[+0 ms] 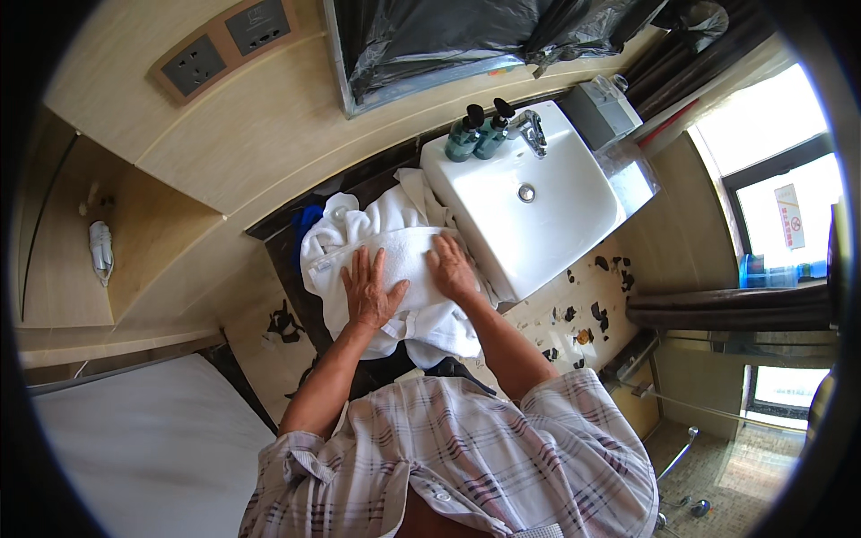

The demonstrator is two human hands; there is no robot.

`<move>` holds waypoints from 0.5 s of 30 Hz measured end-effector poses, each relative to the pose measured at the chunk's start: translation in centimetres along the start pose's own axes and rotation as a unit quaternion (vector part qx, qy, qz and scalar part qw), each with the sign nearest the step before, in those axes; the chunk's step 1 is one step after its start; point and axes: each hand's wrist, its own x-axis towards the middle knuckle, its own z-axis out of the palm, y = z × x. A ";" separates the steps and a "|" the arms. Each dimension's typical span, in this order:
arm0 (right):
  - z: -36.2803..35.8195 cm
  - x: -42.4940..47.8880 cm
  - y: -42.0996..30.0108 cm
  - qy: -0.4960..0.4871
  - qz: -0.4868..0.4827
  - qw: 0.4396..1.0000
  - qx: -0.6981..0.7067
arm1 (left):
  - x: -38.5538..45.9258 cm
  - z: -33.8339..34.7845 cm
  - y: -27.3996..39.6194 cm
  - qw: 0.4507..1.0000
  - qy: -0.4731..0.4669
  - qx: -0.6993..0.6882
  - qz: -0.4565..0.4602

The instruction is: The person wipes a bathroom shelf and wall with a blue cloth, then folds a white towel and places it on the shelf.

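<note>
A white terry towel (402, 254), folded flat, lies on top of a heap of white towels (383, 210) beside the washbasin. My left hand (371, 289) rests palm down on its left part, fingers spread. On the towel's right part lies my right hand (452, 266), also palm down, its fingertips near the far edge. Neither hand grips anything. More white cloth (444, 329) hangs in folds below my wrists, towards my body.
Right of the towels stands a white washbasin (565, 215) with a chrome tap (533, 131) and two pump bottles (476, 134). Dark debris (597, 313) is scattered on the floor. A bed (155, 437) is at lower left, a white hairdryer (101, 250) in the wall niche.
</note>
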 end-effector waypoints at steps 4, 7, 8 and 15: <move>-3.5 -0.1 2.3 -0.100 0.213 0.971 0.032 | 0.1 0.3 -0.3 1.000 0.004 -0.015 -0.004; -2.6 -2.9 0.0 0.075 0.069 0.993 -0.053 | 0.0 0.6 -0.4 1.000 0.007 -0.015 -0.004; -2.7 -3.4 -2.6 0.111 -0.030 0.990 -0.085 | 0.0 0.6 -0.4 1.000 0.007 -0.011 -0.006; 1.5 -1.1 -9.8 -0.076 -0.207 0.974 -0.047 | -0.5 1.3 -1.9 0.999 -0.026 0.011 -0.030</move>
